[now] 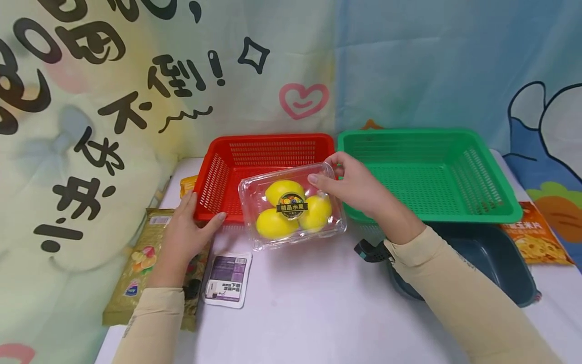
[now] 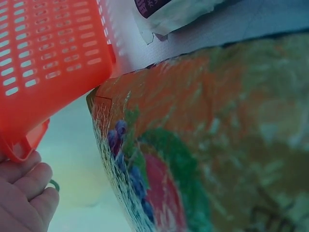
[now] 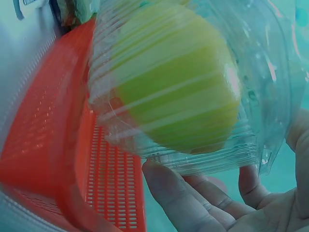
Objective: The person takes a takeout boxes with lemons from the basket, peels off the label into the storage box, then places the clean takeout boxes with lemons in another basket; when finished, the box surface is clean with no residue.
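We are pinching the clear lemon box [image 1: 293, 211] in our right hand [image 1: 354, 187] above the red basket's [image 1: 263, 156] front rim, our open left hand [image 1: 186, 230] steadying that basket; keeping the box level seems wise.

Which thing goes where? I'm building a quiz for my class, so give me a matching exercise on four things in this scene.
Things:
1. clear lemon box
2. red basket
3. green basket
4. white sachet

Places or states:
a. lying flat on the table
b. held by the right hand
c. rim touched by the left hand
d. far right, untouched

Pairs: 1-b, 2-c, 3-d, 4-a
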A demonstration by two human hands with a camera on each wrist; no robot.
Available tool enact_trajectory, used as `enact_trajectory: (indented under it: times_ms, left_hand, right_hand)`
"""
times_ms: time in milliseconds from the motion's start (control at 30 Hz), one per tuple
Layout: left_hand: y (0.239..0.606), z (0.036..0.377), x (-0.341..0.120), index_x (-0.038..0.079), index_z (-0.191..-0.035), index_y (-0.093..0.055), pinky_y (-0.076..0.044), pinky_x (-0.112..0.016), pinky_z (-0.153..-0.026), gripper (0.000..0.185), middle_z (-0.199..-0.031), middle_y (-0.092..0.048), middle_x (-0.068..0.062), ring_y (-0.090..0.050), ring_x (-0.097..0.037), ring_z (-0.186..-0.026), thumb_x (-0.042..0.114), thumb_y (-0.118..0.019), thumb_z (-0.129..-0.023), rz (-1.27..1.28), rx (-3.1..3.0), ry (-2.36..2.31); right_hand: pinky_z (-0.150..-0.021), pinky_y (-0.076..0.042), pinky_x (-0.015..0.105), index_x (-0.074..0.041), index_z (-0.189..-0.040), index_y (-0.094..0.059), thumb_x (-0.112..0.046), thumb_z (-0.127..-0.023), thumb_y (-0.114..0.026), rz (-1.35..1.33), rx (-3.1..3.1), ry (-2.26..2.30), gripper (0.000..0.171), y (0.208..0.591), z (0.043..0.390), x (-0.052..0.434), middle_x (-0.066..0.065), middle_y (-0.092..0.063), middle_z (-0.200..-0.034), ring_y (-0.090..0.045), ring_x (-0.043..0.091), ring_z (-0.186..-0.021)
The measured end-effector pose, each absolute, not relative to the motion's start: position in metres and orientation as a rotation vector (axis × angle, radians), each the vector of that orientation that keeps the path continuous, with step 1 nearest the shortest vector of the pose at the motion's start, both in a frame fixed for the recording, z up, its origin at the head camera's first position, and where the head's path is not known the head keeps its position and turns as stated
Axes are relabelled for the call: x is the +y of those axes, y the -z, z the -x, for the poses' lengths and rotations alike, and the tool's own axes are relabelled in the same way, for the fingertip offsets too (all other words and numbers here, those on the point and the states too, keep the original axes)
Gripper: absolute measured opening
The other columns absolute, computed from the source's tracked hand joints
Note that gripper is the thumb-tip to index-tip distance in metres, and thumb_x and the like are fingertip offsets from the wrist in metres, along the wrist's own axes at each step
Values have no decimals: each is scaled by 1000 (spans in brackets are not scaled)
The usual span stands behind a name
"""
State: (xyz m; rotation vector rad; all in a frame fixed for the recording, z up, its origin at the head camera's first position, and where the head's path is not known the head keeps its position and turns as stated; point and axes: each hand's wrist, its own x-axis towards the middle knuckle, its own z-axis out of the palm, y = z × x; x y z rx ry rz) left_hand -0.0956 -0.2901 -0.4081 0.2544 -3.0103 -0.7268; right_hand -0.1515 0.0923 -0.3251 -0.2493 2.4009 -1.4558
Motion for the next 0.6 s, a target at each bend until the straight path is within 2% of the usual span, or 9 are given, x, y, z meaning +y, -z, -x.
enact_trajectory:
  times_ms: [267, 467, 600]
  left_hand:
    - [406, 93, -292, 14, -169, -15, -40, -74, -111, 111, -175, -20, -17, -26, -48, -158, 73, -65, -89, -237, -3010, 735]
    - [406, 92, -290, 9, -168, -18, -37, -74, -113, 110, -174, -21, -20, -27, -49, -157, 72, -63, -90, -211, -3003, 726]
    - [405, 92, -286, 9, -168, -18, -37, -74, -113, 109, -174, -21, -21, -27, -50, -157, 72, -63, -91, -196, -3003, 738]
  right_hand:
    - [-82, -64, 34, -10, -130, -50, -47, -93, -77, 219, 2351, 1494, 58, 337, 124, 109, 13, -64, -123, -63, 31, -106]
    - [-84, -63, 35, -11, -129, -52, -49, -92, -77, 217, 2381, 1479, 59, 351, 105, 122, 12, -65, -127, -61, 31, -114]
    - [-83, -61, 33, -10, -129, -52, -50, -92, -77, 183, 2378, 1482, 60, 362, 92, 130, 14, -67, -125, -65, 29, -107]
